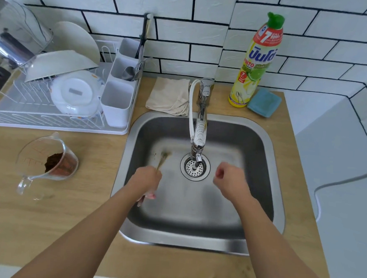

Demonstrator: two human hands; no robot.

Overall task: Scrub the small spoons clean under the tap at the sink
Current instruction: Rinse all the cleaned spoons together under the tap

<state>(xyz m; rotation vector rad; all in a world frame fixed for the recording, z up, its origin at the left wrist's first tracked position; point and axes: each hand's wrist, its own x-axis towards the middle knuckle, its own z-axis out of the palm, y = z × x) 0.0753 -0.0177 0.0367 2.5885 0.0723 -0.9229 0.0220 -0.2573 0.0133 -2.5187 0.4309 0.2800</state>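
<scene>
My left hand is over the left side of the steel sink, closed around the small spoons. Their dirty bowls stick out past my knuckles toward the back of the basin, blurred, and handle ends show below my palm. My right hand hovers to the right of the drain with fingers curled and nothing in it. The chrome tap reaches over the drain; I see no water running.
A yellow dish soap bottle and a blue sponge stand behind the sink on the right. A beige cloth lies left of the tap. A dish rack and a glass measuring cup of brown powder sit on the left.
</scene>
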